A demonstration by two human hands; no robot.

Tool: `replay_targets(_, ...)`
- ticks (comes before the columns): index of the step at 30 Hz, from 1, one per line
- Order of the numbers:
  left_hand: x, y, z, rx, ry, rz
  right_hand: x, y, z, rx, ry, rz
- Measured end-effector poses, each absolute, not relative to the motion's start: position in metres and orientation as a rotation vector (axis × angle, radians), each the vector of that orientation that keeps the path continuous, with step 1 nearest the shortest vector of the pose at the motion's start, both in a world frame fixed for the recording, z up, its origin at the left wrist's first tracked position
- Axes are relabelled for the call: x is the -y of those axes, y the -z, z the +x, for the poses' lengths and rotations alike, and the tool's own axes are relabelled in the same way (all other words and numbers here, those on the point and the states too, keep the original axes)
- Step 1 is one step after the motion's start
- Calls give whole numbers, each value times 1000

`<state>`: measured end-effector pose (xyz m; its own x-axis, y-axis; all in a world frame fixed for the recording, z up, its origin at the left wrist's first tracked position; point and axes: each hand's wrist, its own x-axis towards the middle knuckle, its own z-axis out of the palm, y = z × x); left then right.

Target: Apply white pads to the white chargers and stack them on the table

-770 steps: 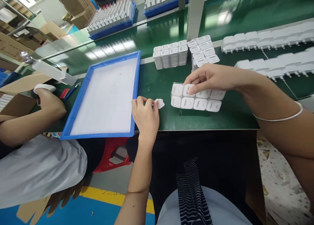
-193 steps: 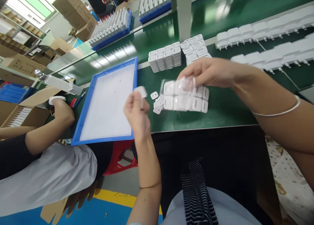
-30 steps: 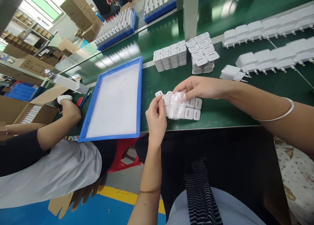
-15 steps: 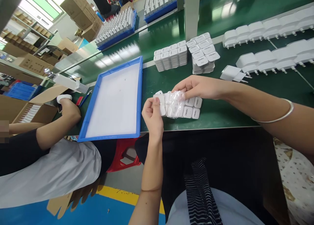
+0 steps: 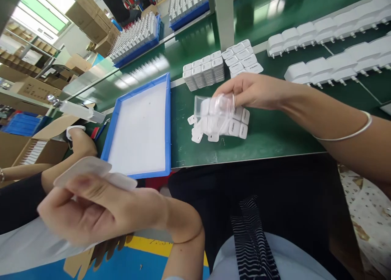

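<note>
Close to the camera on the left, my left hand [image 5: 100, 208] is closed, its thumb pressing on white rounded pieces that look like thin cards [image 5: 84, 168]. The hand is somewhat blurred. At the front of the green bench, my right hand [image 5: 255, 90] pinches clear plastic film [image 5: 200, 105], which may be a bag. Under and beside the film lie white rounded cards with dark print [image 5: 234, 127]. Several smaller loose white pieces [image 5: 197, 136] lie to their left. Part of the cards is hidden by the glossy film.
A blue-rimmed tray [image 5: 168, 129] with a white bottom lies left of the cards. Stacks of white cards [image 5: 203, 72] and fanned printed cards [image 5: 242, 57] stand behind. White plug adapters [image 5: 325, 70] line the right. A co-worker's arm [image 5: 81, 143] is at the left.
My left hand has left the film and swung left toward the camera with white pieces. My right hand still holds the film. Small loose pieces are now uncovered, and the view has shifted slightly.
</note>
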<state>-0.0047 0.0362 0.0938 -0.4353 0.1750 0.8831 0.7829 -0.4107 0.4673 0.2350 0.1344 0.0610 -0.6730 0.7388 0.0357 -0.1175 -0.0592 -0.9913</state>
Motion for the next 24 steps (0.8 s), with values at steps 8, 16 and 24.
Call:
replay_targets(8, -86, -46, -3, 1982, 716, -2073, -132, -62, 227, 1333, -1771, -714)
replay_targets(16, -92, -11, 18, 1880, 362, -2349, -141, -46, 229, 1355, -1816, -707)
replay_targets(24, -88, -22, 12, 1972, 629, -2393, -140, -51, 229, 1386, -1863, -770)
